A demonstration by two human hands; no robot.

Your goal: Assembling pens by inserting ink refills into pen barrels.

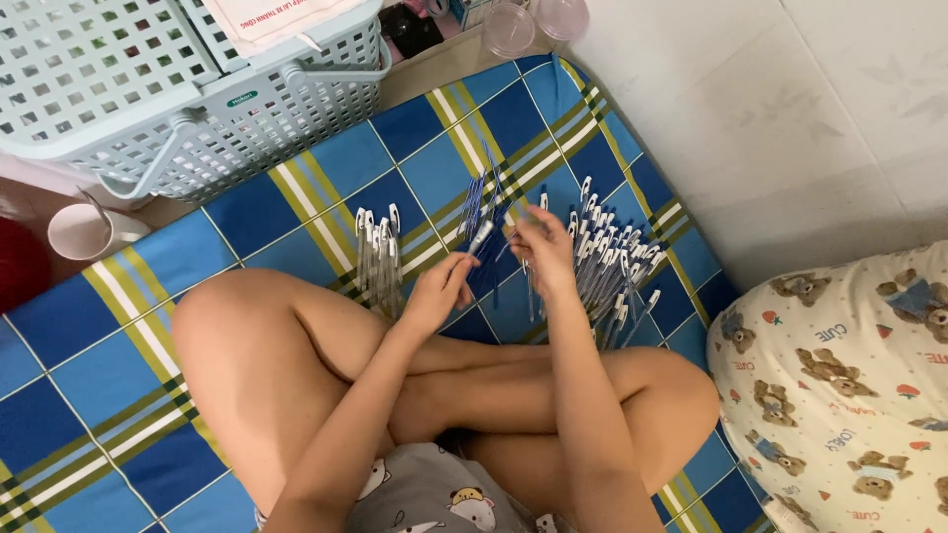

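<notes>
Pens [378,259] lie left of the hands, barrels [610,268] right.

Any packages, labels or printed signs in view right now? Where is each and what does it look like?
Small label: on the rim of the pale green lattice basket, top left; oval, dark green with white print.
Paper sheet: lying on that basket; white with red print.
No screens visible.

Two hands, the left hand [440,288] and right hand [544,249], three piles of pens: a small pen row [378,252], blue refills [481,209], a big pen heap [612,266] too dense to count. Two lattice baskets [247,109], one pink cup [84,232], one bear-print pillow [849,385].
</notes>
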